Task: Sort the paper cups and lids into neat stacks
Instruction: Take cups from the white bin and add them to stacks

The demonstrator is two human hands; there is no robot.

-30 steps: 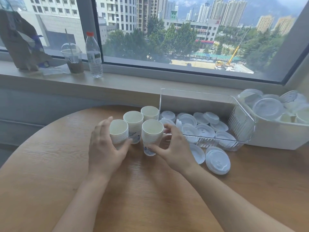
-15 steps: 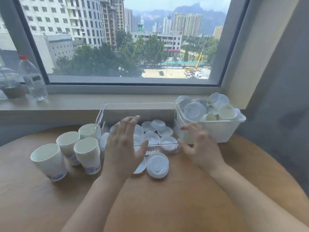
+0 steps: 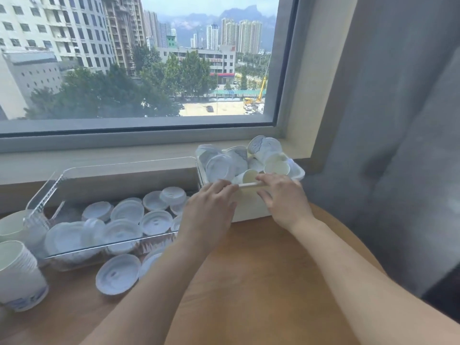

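left hand (image 3: 209,210) | right hand (image 3: 282,197) | moved from cup stacks (image 3: 20,275) to white bin (image 3: 249,202) front rim
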